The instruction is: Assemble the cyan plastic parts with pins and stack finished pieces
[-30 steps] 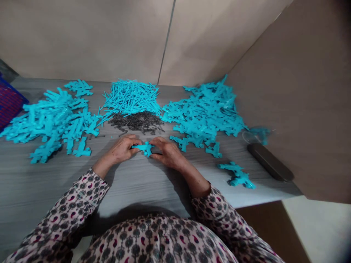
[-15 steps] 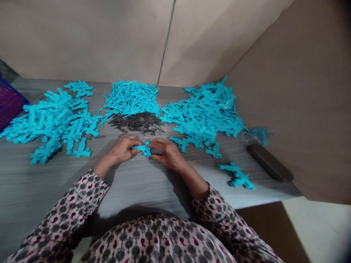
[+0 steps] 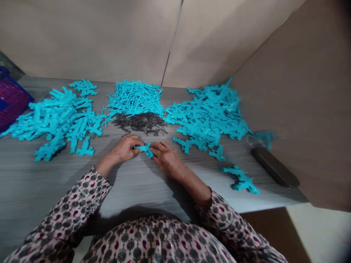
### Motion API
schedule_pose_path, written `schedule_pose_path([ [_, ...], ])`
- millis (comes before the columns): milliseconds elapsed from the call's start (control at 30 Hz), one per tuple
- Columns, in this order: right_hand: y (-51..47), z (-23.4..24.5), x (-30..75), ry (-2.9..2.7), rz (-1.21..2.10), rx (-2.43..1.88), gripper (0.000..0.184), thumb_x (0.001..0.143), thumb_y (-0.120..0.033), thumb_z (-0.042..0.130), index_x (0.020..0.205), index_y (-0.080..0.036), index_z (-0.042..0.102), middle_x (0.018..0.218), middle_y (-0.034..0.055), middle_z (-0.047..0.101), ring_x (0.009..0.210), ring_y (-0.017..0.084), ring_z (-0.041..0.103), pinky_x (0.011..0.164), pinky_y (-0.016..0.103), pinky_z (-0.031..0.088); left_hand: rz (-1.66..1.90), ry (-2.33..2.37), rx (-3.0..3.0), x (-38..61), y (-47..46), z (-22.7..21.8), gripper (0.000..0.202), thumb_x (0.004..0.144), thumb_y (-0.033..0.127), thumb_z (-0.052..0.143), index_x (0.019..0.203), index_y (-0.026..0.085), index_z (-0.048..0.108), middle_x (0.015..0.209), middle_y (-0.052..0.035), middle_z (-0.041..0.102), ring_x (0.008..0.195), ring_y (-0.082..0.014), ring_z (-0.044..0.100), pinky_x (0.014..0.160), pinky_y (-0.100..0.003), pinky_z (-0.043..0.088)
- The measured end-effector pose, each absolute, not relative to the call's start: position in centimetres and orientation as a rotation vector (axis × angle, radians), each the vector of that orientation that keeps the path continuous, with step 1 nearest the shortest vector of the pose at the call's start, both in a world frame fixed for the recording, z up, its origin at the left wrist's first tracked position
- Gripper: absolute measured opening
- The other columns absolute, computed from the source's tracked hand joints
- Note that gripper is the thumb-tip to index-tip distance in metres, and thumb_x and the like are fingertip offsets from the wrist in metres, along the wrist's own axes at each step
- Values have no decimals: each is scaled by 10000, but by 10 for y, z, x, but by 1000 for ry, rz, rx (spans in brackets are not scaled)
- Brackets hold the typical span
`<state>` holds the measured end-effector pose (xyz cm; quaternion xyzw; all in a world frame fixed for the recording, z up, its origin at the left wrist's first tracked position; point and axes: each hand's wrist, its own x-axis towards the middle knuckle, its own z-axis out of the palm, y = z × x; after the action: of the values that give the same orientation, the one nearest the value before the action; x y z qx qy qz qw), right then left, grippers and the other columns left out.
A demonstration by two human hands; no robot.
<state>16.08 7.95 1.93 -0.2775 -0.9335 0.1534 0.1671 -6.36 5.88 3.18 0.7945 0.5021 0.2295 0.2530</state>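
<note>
L hand (image 3: 124, 149), R hand (image 3: 166, 159): palms down, fingers curled inward, tips nearly touching. L forearm (image 3: 105, 166), R forearm (image 3: 192, 182) angled in, approx symmetrical.

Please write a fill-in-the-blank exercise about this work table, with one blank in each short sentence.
The left hand and the right hand hold one ____ plastic piece between them. The pile of thin plastic sticks lies ____ the pile of small dark parts, farther from the person. The long dark case lies on the ____ side of the table.

Missing words: turquoise; behind; right.
</note>
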Motion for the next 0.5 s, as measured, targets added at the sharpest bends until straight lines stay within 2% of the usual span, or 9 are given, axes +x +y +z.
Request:
schedule_pose_path([
  [233,72,27,155,-2692,376,-894,391,906,-77,526,1287,-126,600,1223,122,651,1099,264,504,938,405,435,612,1369,2180,-66,60,29,115,858,202,633,866,190,746,745,-21,613,727,-148,577,692,-244,434],
  [367,68,31,151,-2753,266,-956,350,904,-101,543,1240,-149,628,1197,119,664,1066,282,481,815,416,369,577,1404,2172,-66,59,30,118,851,188,632,845,194,750,723,-11,577,708,-142,563,656,-230,416],
  [500,69,29,149,-2741,219,-922,235,925,-178,578,1144,-170,664,1144,113,680,1046,276,474,780,404,327,589,1405,2160,-66,59,29,117,845,188,638,805,177,748,720,-12,546,676,-137,547,636,-233,403],
])
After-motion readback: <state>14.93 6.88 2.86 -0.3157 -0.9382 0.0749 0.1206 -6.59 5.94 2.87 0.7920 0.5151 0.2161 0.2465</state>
